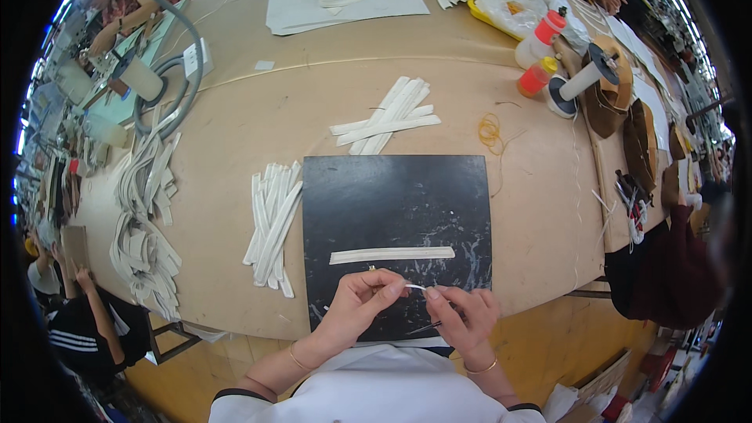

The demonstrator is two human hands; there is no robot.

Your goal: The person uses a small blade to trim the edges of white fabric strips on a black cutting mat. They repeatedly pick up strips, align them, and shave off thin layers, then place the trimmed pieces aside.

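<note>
My left hand (366,298) and my right hand (468,318) are raised close together over the near part of a black board (392,196). Fingertips of both pinch a short, thin white strip (416,287), which bridges the small gap between them. A slim dark tool with a pointed end (425,328) sticks out below my right fingers; its kind is too small to tell. Just beyond my hands, a flat off-white fabric strip (392,254) lies crosswise on the board.
White strips form a pile (274,223) left of the board and another pile (388,119) beyond it. Longer strips (145,219) heap at the far left. Yellow thread (491,135), a red bottle (537,77) and a thread spool (581,81) stand right. Co-workers sit around.
</note>
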